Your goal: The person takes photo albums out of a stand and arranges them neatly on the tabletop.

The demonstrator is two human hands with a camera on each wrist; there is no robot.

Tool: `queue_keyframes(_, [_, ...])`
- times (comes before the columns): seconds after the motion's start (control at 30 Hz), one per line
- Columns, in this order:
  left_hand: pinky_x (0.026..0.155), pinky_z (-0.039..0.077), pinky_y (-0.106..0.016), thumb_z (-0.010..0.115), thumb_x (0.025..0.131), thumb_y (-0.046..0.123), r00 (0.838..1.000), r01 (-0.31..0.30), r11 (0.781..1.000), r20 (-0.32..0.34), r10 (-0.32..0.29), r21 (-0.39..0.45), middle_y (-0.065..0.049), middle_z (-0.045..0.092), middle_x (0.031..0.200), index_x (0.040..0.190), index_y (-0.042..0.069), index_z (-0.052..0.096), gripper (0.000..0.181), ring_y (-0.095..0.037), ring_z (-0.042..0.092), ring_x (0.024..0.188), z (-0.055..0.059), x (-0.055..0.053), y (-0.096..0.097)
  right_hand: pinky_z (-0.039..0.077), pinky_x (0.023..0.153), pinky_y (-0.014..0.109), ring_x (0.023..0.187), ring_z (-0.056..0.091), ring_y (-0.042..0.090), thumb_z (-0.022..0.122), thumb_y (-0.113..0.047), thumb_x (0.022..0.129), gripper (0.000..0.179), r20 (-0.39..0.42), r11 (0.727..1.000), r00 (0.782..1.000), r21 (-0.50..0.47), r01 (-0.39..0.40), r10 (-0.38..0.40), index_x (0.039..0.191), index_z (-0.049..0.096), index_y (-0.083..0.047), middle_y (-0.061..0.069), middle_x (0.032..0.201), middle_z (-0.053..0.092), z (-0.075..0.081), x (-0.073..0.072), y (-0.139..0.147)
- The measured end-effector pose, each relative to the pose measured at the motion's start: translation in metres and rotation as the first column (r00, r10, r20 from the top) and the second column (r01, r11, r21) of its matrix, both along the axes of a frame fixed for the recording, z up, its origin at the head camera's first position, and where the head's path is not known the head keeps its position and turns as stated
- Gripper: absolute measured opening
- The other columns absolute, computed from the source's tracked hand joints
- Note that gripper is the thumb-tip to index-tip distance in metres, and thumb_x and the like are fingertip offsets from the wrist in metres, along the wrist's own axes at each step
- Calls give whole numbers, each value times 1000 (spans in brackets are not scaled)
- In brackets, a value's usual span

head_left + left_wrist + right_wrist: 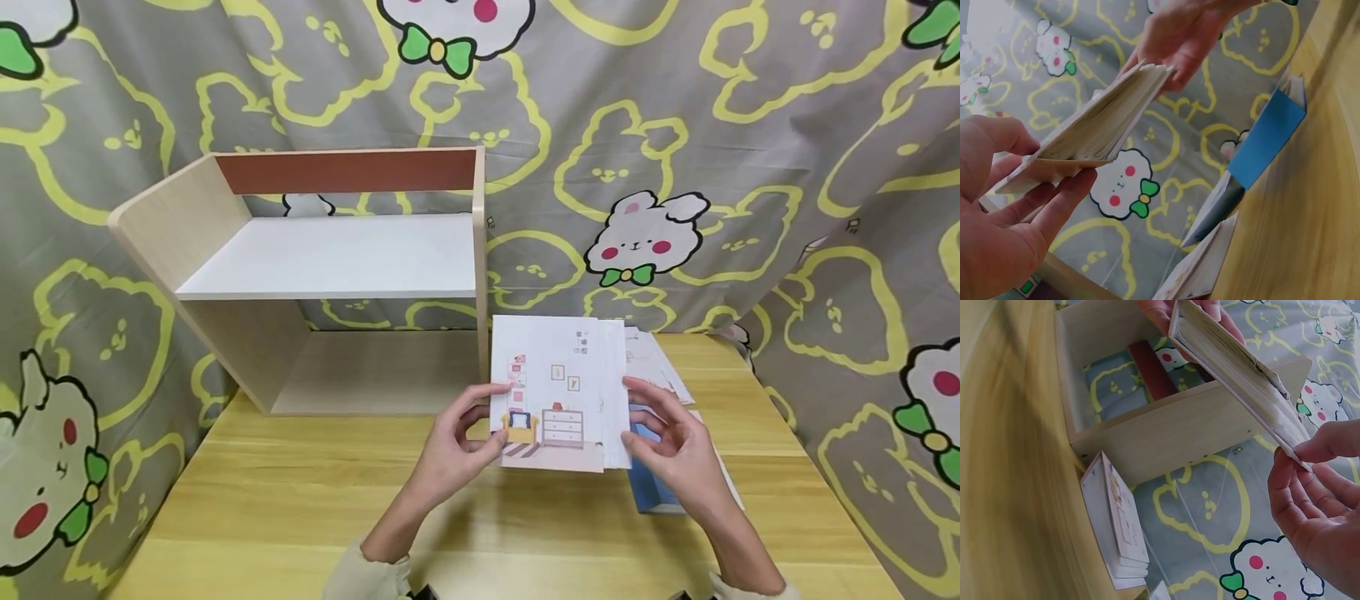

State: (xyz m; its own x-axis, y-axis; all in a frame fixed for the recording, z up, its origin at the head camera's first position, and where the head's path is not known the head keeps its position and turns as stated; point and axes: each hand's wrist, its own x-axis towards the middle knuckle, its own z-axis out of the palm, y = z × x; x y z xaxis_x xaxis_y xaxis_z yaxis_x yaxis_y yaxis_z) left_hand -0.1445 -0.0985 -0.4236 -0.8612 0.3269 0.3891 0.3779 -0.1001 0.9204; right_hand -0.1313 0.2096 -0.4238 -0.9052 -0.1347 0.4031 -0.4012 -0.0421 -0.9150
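Observation:
A white book [555,342] with a drawn yellow seat and a chest of drawers on its cover is held up above the table, facing me. My left hand [459,442] grips its left edge, thumb on the front cover. At the opposite edge my right hand [678,458] pinches the book between thumb and fingers. Both wrist views show the page edges of the book [1094,122] slightly fanned, with worn, uneven pages [1241,372]. Below and behind my right hand a blue book [1269,137] rests on the table, partly covered in the head view.
A two-tier wooden shelf [330,254] stands at the back left of the wooden table [315,500]. White books [656,362] lie behind the held one, right of the shelf. A patterned curtain [750,275] hangs at the back and sides.

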Motion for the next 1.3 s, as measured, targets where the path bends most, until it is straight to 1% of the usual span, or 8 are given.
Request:
queue_keyframes(0.23, [75,63,-39,67,90,-13,999,6,1000,51,-6,-6,-15,56,137,138,10,59,55,-30,64,111,-1,-1,0,57,87,22,109,64,14,63,24,87,64,27,1000,1000,-2,-16,16,147,46,8,11,142,54,-3,0,2])
queue_keyframes(0.47, [74,63,-38,67,90,-12,996,-14,1000,93,16,-17,-13,56,136,138,11,60,54,-29,63,109,-5,1,0,58,84,23,108,65,14,62,22,89,65,49,998,997,-1,-63,63,149,43,7,9,147,51,-6,-1,2])
queue_keyframes(0.7, [75,63,-36,68,91,-8,991,-32,999,128,36,-38,-14,56,136,139,12,59,52,-32,61,110,-12,3,-2,59,85,25,110,65,13,64,18,91,66,93,996,993,47,-74,69,152,42,4,7,151,48,-12,-2,3])
queue_keyframes(0.8, [76,63,-36,69,91,-9,989,-32,999,144,37,-38,-15,55,136,139,11,59,53,-34,61,110,-15,5,-2,59,84,25,110,65,13,64,17,91,66,109,996,991,50,-80,74,152,41,4,7,151,47,-14,-1,3])
queue_keyframes(1.03, [76,63,-38,68,92,-8,988,-21,999,155,27,-43,-12,54,140,139,13,59,52,-34,61,112,-18,5,2,58,86,24,111,64,13,63,17,92,65,117,996,990,33,-83,79,152,40,5,6,152,46,-17,1,6])
queue_keyframes(1.3, [75,63,-37,67,91,-9,984,-15,999,177,22,-39,-11,52,143,139,10,58,52,-33,60,112,-23,5,5,58,86,25,111,64,14,64,17,91,66,138,996,988,47,-79,72,152,40,6,4,151,49,-21,2,10])
